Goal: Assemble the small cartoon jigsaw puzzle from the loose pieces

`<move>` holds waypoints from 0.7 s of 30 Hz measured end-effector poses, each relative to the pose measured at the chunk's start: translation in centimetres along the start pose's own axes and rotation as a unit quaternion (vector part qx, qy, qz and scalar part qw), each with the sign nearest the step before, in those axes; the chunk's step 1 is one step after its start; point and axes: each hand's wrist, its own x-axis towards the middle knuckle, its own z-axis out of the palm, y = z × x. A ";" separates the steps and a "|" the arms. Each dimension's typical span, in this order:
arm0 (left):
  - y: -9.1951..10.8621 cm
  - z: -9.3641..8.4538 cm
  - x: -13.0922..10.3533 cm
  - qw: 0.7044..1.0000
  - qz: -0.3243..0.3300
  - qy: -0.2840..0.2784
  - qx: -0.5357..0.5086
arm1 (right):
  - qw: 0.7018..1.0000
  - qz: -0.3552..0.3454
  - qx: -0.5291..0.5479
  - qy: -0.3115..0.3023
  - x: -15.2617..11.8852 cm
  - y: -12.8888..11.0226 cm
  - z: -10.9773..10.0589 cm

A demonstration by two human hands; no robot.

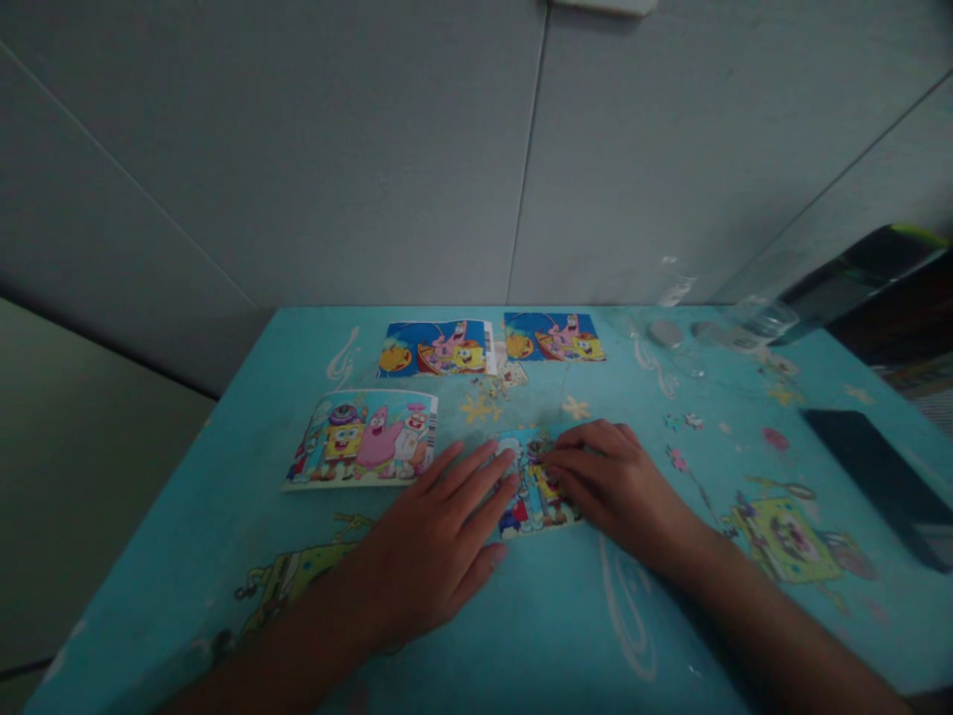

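A partly assembled jigsaw puzzle [525, 511] with cartoon figures lies flat on the table in front of me. My left hand [447, 536] rests palm down with its fingers spread, the fingertips on the puzzle's left side. My right hand [603, 472] is over the puzzle's right side, fingers bent and pinched together at a puzzle piece that they mostly hide. To the left lies a picture card [372, 442] with similar figures. A few loose puzzle pieces [676, 458] are scattered to the right of my right hand.
Behind lie a blue picture card [439, 350] and a matching blue puzzle [555, 338]. Clear containers [759, 323] and a round lid [665, 334] stand at the back right. A dark phone [879, 477] lies on the right side of the patterned turquoise table [201, 536], against a grey wall [372, 179].
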 end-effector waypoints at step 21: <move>-2.1 0.9 -1.3 0.995 0.039 0.086 -0.005 | 1.000 -0.022 0.014 -0.013 0.4 -1.4 0.2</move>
